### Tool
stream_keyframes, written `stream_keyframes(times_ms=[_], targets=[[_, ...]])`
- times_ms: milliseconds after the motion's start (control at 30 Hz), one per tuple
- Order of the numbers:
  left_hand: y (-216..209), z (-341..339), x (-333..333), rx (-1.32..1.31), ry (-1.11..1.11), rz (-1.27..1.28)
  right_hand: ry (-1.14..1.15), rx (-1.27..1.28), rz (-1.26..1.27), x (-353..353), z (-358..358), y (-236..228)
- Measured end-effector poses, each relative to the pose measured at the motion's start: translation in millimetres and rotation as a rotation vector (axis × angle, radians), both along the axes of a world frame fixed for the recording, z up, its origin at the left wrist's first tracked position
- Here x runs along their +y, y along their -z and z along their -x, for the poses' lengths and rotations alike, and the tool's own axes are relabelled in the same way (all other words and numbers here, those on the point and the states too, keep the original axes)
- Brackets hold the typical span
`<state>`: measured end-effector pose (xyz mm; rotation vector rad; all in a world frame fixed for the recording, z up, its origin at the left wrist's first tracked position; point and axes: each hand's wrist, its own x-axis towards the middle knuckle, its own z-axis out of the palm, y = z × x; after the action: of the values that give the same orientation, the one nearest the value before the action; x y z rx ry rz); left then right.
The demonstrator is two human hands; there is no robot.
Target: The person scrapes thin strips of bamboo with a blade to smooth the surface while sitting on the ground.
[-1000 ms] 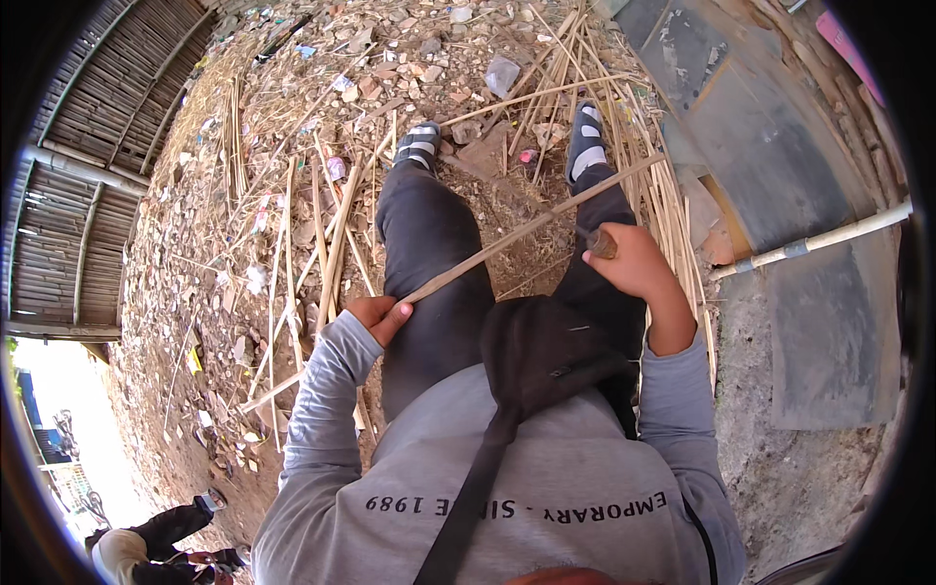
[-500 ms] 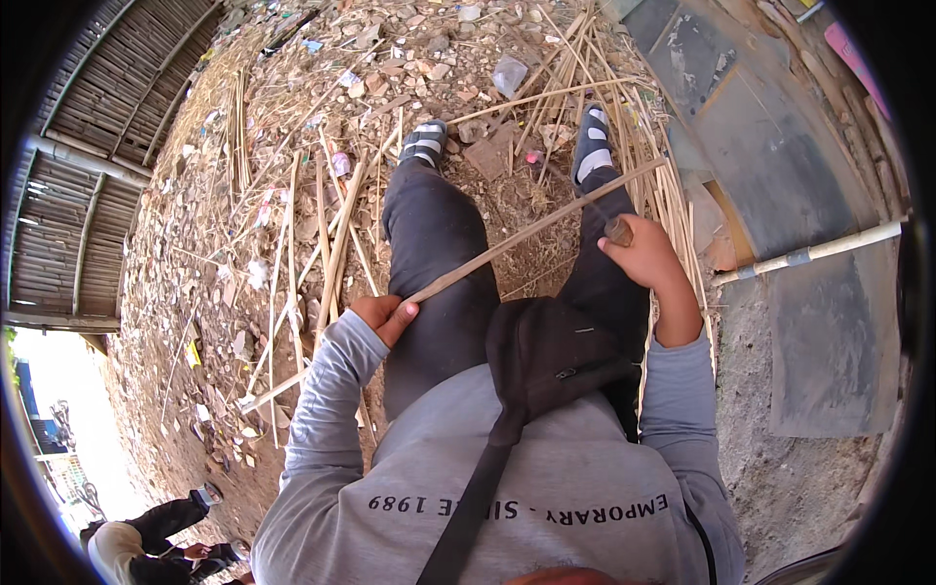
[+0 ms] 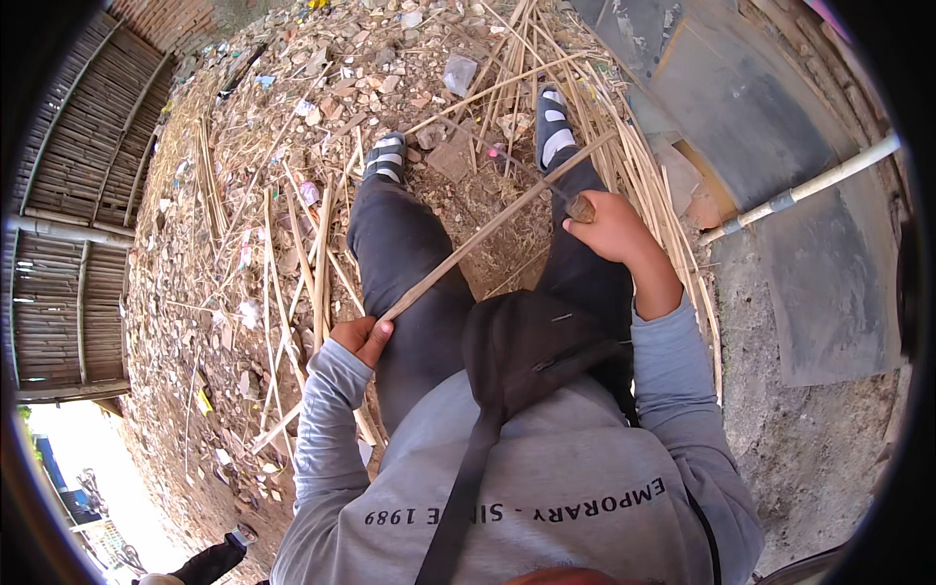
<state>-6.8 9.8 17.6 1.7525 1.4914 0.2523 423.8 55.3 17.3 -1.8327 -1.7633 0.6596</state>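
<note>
My left hand (image 3: pixel 361 339), at my left thigh, is closed with the thumb pressed on the near end of a long bamboo strip (image 3: pixel 468 246). The strip slants up and right across my legs, its far end by my right shin. My right hand (image 3: pixel 616 229) is wrapped round the thick wooden handle of a knife (image 3: pixel 582 209), above my right leg. Its thin, dark blade is blurred; it seems to run up and left from the handle, meeting the strip's far part. I cannot tell whether blade and strip touch.
Bamboo strips (image 3: pixel 322 255) lie left of my leg, and a larger pile (image 3: pixel 643 195) lies right of my right foot. Rubble and litter (image 3: pixel 244 283) cover the ground. Grey sheets (image 3: pixel 756 112) and a pale pole (image 3: pixel 799 190) are at right; a bamboo wall (image 3: pixel 73 312) stands left.
The whole view has swung, so my legs and hands appear further left. The blade's angle looks changed, pointing more to the left. Both hands keep their grips; the person at lower left is mostly out of view.
</note>
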Motion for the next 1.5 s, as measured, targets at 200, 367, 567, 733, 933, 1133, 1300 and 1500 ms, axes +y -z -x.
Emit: stream_keyframes(times_ms=[200,367,567,733,933,1133,1300,1500], targets=[[4.0,2.5,-1.5,-0.015,-0.052,-0.009,-0.222,-0.115,0.081,-21.9,31.7,-6.6],[1.0,-5.9,-4.4,0.063,-0.025,-0.087,-0.149,-0.074,0.076,-10.5,7.3,4.1],[5.0,-7.3,-10.6,0.186,0.018,-0.280,-0.089,-0.079,0.095,-19.9,24.4,-8.5],[2.0,-12.0,-8.3,0.182,-0.002,-0.267,-0.100,-0.152,0.095,-7.5,9.2,-13.5],[5.5,-6.8,-10.7,0.179,0.005,-0.282,-0.110,-0.158,0.102,-12.6,28.6,-10.8],[-0.2,-6.5,-5.8,0.193,0.025,-0.209,0.009,-0.162,0.020,5.4,9.6,-3.2],[-0.4,-1.8,-3.9,0.183,0.056,-0.217,-0.083,-0.123,0.008,-14.9,31.4,-8.6],[-8.4,-0.6,-6.4,0.162,0.059,-0.191,-0.065,-0.117,-0.014,-8.6,13.4,9.8]])
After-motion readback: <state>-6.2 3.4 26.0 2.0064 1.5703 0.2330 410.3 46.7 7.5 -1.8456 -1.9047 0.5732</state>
